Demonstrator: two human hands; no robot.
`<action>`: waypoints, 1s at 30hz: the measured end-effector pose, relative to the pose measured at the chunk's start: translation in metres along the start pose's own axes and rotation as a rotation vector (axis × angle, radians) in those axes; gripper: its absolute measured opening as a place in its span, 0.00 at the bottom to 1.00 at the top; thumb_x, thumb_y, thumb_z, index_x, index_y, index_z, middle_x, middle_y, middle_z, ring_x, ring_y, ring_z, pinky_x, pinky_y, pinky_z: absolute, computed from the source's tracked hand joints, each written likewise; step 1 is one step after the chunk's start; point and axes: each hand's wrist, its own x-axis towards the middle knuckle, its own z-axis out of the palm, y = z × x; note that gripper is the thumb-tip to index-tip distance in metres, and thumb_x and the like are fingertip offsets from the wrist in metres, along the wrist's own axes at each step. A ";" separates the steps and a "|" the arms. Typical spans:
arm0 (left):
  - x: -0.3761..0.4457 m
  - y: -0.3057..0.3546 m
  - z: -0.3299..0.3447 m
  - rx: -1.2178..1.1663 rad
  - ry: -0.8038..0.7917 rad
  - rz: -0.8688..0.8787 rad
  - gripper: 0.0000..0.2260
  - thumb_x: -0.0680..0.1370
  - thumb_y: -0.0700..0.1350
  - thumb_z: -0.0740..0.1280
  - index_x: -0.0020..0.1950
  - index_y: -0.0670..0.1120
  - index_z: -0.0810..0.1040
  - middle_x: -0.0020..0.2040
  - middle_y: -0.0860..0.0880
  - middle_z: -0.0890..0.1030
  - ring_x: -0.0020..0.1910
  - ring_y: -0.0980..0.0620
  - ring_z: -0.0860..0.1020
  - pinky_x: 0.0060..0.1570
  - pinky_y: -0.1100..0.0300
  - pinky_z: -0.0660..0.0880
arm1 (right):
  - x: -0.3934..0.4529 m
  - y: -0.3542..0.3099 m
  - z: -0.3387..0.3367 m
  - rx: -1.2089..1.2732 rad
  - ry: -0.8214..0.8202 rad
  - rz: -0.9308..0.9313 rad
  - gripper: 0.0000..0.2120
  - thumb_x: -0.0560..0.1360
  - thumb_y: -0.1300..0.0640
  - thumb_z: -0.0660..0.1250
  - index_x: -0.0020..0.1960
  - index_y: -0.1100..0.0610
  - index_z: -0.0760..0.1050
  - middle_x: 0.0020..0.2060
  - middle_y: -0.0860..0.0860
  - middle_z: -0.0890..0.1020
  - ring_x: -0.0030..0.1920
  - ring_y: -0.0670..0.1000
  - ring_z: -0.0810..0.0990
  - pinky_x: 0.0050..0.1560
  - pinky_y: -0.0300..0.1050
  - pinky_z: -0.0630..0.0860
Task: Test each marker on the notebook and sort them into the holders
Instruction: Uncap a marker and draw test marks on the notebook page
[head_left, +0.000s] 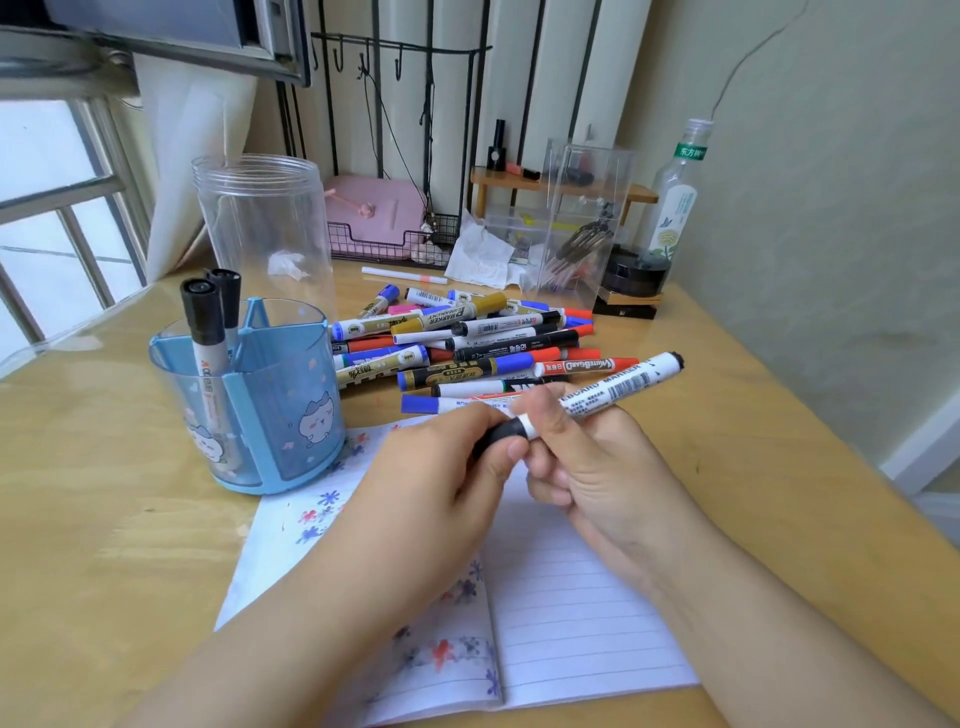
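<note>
A white whiteboard marker (618, 387) with a black cap (506, 432) is held over the open lined notebook (576, 613). My right hand (587, 467) grips its barrel. My left hand (441, 473) pinches the black cap, which sits on the marker. A pile of several markers (467, 343) in blue, red, black and gold lies just beyond my hands. The blue divided holder (249, 400) stands at the left with two black-capped markers (208, 317) in it. Behind it stands a tall clear jar (262, 228) with only crumpled paper inside.
Coloured scribbles (317, 512) mark the notebook's left page. At the back are a clear acrylic organiser (576, 228), a glass bottle (675, 197), a black wire rack with a pink box (374, 213), crumpled tissue (480, 254) and a white pen (402, 275). A wall bounds the desk's right side.
</note>
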 end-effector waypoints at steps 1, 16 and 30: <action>0.001 -0.001 -0.002 0.025 0.029 -0.042 0.05 0.78 0.46 0.63 0.45 0.49 0.77 0.31 0.59 0.75 0.34 0.62 0.72 0.33 0.72 0.66 | 0.001 -0.001 -0.003 -0.078 0.012 0.010 0.13 0.66 0.49 0.69 0.39 0.58 0.73 0.22 0.49 0.72 0.21 0.42 0.65 0.23 0.34 0.63; -0.034 -0.002 -0.060 0.217 0.195 -0.315 0.06 0.76 0.53 0.63 0.49 0.53 0.72 0.38 0.57 0.74 0.35 0.62 0.71 0.34 0.70 0.64 | -0.003 -0.050 0.039 -1.078 0.025 -0.649 0.04 0.75 0.60 0.66 0.41 0.56 0.77 0.31 0.41 0.78 0.36 0.40 0.75 0.36 0.30 0.66; -0.073 -0.030 -0.093 0.220 0.220 -0.430 0.04 0.76 0.50 0.65 0.50 0.53 0.74 0.41 0.57 0.77 0.34 0.62 0.74 0.37 0.65 0.70 | 0.034 -0.041 0.131 -1.043 -0.069 -0.459 0.08 0.81 0.53 0.58 0.46 0.55 0.71 0.34 0.48 0.75 0.33 0.47 0.71 0.30 0.38 0.63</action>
